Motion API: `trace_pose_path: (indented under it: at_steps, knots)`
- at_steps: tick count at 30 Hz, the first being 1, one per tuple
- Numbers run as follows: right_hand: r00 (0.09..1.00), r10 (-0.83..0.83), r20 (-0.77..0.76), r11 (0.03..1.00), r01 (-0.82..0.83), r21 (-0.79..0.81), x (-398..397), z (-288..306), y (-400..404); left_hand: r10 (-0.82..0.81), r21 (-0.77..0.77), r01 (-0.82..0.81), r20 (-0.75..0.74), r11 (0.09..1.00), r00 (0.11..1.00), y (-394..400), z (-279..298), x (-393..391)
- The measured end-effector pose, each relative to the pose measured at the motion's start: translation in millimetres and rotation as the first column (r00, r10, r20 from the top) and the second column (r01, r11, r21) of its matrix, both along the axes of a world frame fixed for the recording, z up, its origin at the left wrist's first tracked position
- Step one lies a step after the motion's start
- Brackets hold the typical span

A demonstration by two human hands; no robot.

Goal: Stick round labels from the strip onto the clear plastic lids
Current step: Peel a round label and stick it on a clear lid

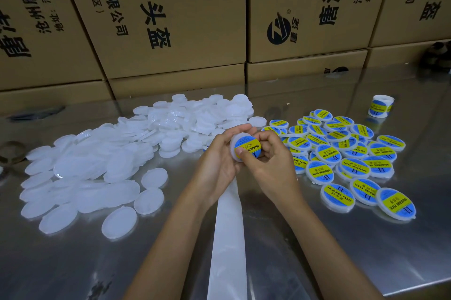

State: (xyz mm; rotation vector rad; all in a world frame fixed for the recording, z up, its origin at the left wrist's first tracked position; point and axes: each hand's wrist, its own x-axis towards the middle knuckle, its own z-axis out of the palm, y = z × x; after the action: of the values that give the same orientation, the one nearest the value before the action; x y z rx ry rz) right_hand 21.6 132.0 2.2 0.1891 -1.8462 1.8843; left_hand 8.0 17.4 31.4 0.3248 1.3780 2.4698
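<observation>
My left hand (216,160) grips a clear plastic lid (236,144) above the table's middle. A round blue and yellow label (249,147) lies on the lid's face. My right hand (271,159) holds the lid from the right, with its thumb pressing on the label's lower left edge. An empty white backing strip (228,233) runs from under my hands down to the frame's bottom edge. A heap of unlabelled lids (117,160) spreads over the left of the table. Several labelled lids (346,160) lie in a pile to the right.
A small roll of labels (381,105) stands at the far right on the shiny metal table (317,251). Cardboard boxes (170,18) form a wall along the table's back edge. A tape roll (11,153) sits at the left edge.
</observation>
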Motion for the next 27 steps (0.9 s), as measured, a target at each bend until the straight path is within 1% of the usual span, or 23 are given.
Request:
trace_pose_path:
  at_steps: [9,13,18,20,23,27]
  knots:
    - [1.000,-0.020,-0.020,0.997,0.022,0.074,-2.3,-4.1,1.1,0.028,-0.052,-0.028,-0.010,0.998,1.000,2.8,1.0,2.0]
    - [0.999,-0.040,-0.017,0.995,0.041,0.093,-3.9,-6.0,1.5,0.060,-0.103,-0.063,-0.034,0.993,0.998,4.3,1.7,3.1]
    - [0.995,-0.101,-0.005,0.977,0.100,0.190,-3.1,-7.5,2.0,0.076,-0.110,-0.081,-0.042,0.991,0.996,3.5,2.6,2.3]
    - [0.989,-0.145,0.037,0.962,0.132,0.239,-3.4,-7.8,3.3,0.083,-0.101,-0.086,-0.035,0.991,0.996,1.0,0.5,0.9]
    - [0.978,-0.187,0.096,0.954,0.157,0.254,-3.0,-7.9,4.9,0.075,-0.056,-0.076,-0.010,0.996,0.997,-2.2,-2.4,-1.3]
    - [0.949,-0.285,0.135,0.903,0.218,0.369,0.7,-6.8,5.7,0.010,0.087,-0.013,0.027,0.996,1.000,-2.4,0.2,0.0]
